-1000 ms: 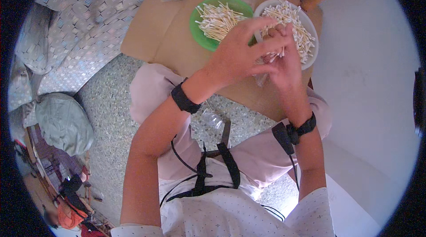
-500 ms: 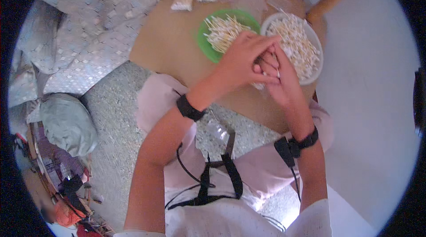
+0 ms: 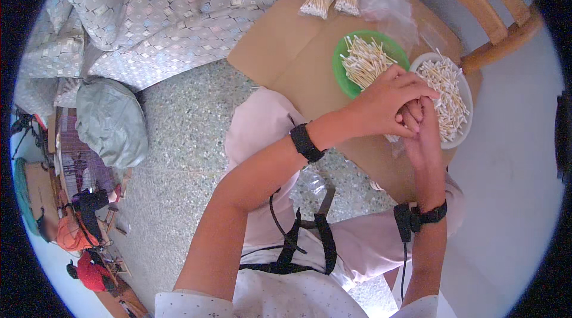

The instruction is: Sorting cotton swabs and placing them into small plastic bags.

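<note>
At the right of centre in the frame, the person's left hand [image 3: 393, 102] arches over the right hand [image 3: 422, 134], fingers curled inward and meeting those of the right. The cupped shape looks suited to gathering small loose pieces, but what either grip encloses is hidden, so whether it is clenched or grasping something cannot be told. A small white-tipped bundle [image 3: 391, 138] shows just below the left fingers.

Directly beyond the hands sit a round bright-green bowl [image 3: 338, 73] and, to its right, a round white bowl [image 3: 468, 102], probably placed there for easy reach. The green one carries slender cotton swabs [image 3: 364, 61] lying mostly side by side; the white one is heaped with swabs pointing every way.

Two small clear-wrapped swab packets [image 3: 317, 1] lie at the top of the frame, apart from the bowls, perhaps to keep them separate from the loose ones. Beside them, thin, crumpled, see-through plastic bags [image 3: 387, 5] catch the light. Everything rests on a matt brown cardboard worktop [image 3: 283, 35], smooth and creased across.
</note>
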Available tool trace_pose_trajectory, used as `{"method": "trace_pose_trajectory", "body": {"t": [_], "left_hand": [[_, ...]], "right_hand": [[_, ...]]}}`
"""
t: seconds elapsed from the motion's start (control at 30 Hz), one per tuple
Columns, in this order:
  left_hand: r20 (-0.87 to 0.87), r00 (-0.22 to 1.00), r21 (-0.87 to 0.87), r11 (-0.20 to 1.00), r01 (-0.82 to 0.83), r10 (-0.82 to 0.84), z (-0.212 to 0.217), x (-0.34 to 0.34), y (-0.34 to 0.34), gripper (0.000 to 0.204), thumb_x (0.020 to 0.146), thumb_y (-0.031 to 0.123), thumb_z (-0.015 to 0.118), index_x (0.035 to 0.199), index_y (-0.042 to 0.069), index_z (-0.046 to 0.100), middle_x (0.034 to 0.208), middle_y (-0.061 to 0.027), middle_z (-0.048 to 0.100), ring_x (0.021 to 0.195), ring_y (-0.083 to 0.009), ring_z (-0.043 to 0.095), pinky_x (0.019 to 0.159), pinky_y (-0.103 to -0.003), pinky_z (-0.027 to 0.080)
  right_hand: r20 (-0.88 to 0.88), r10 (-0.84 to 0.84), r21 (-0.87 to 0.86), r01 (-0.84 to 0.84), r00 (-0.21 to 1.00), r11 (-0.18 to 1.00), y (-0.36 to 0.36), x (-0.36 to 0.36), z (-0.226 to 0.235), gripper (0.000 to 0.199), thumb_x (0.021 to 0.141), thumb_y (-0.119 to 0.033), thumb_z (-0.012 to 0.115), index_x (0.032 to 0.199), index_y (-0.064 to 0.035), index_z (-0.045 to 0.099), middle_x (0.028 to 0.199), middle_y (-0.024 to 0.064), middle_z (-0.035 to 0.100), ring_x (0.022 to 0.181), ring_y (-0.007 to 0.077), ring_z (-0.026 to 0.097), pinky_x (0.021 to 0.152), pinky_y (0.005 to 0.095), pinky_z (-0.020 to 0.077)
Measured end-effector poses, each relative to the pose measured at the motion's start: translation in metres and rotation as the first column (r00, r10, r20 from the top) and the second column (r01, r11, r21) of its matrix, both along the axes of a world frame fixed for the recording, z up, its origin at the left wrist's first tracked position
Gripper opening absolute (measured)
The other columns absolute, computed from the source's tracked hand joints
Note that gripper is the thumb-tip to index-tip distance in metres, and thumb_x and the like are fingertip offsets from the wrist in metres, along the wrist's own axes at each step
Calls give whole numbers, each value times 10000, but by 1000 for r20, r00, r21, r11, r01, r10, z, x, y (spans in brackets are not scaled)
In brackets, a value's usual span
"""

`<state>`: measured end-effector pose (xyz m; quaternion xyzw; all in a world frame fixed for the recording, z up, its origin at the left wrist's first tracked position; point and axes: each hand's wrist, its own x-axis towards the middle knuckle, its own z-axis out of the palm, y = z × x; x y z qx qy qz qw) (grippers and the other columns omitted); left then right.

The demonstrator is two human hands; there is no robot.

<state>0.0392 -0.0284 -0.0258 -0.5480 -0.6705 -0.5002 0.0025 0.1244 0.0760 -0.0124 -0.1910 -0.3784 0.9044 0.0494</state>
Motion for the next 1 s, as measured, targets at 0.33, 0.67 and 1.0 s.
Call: {"method": "trace_pose_trajectory", "body": {"t": [0.33,0.67,1.0], "left_hand": [[149,985,39,996,78,-83,3,4,2,929,561,255,797,1358,151,333,1189,-108,499,1088,-323,401,969,-427,329],[-88,993,-102,993,65,-74,6,-6,-1,1058,541,254,813,1405,95,225,1191,-80,540,1043,-325,450,955,-406,338],[-43,999,-119,992,-35,30,14,-3,-4,921,560,219,780,1363,117,340,1042,-100,546,1038,-308,441,908,-390,370]], "right_hand": [[-145,93,-68,-104,985,992,8,5,-3,184,986,-251,357,930,-106,455,586,-78,320,450,14,305,513,180,380],[-110,177,-29,-181,978,983,11,0,-12,203,964,-305,403,886,-125,454,616,-84,260,489,54,271,544,207,374],[-88,127,-131,-138,988,982,9,-3,-4,262,955,-348,367,856,-124,462,585,-67,300,441,57,287,547,243,415]]}}
